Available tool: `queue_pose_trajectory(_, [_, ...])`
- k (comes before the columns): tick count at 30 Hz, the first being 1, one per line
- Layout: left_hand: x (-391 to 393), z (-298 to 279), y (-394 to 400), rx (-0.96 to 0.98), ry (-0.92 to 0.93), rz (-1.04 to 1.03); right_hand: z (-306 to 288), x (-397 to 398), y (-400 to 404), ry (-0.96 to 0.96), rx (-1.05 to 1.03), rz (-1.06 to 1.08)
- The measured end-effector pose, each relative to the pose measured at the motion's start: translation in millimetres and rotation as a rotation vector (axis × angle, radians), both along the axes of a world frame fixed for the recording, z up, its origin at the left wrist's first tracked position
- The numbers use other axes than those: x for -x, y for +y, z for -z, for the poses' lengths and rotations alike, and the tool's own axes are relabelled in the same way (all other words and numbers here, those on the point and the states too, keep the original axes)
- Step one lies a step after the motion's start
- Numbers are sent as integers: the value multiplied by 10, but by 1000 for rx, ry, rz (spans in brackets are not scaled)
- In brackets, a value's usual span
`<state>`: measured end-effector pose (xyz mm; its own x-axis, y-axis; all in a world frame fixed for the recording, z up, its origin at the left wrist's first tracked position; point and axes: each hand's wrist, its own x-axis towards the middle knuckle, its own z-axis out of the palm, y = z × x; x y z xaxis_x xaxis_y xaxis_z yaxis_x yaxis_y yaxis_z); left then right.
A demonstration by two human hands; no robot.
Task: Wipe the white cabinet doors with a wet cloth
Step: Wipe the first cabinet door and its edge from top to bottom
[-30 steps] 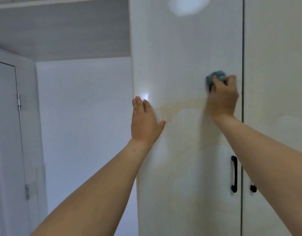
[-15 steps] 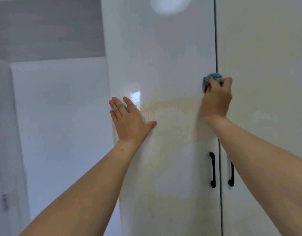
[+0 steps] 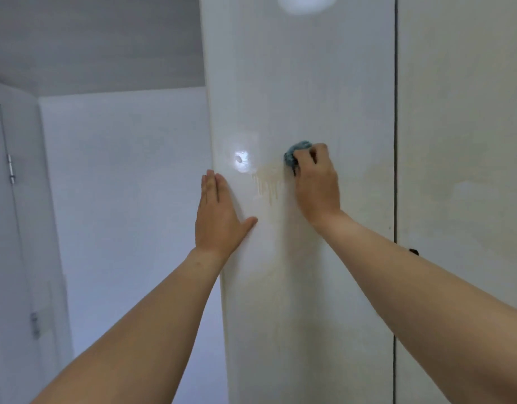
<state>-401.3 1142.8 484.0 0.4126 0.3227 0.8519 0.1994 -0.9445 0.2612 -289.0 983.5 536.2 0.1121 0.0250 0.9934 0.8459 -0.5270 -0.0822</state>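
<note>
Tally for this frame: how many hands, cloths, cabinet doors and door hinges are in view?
Hands: 2, the left hand flat on the door, the right hand gripping the cloth
Blue cloth: 1
White cabinet doors: 2, left door, right door
Door hinges: 2, upper hinge, lower hinge
Total: 7

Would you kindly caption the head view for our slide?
Right hand presses blue cloth on white cabinet door; left hand braces flat.

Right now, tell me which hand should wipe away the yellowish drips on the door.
Right. The right hand already grips the cloth against the door, right beside the drips. The left hand lies flat on the door's left edge, holding nothing.
</note>
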Motion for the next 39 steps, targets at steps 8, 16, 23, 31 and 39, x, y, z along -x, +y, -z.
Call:
queue_pose_trajectory(8, [-6,90,89,1,46,87,-232,354,742,-256,399,-9])
queue_pose_trajectory(16, [34,145,155,-16,-10,160,-124,446,1024,-197,280,-85])
queue_pose_trajectory(23, [110,383,168,59,21,112,-238,370,843,-167,360,-10])
queue_pose_trajectory(31, [83,220,76,93,72,149,226,369,728,-174,405,-33])
queue_pose_trajectory(39, [41,227,17,183,60,183,238,362,462,176,-204,21])
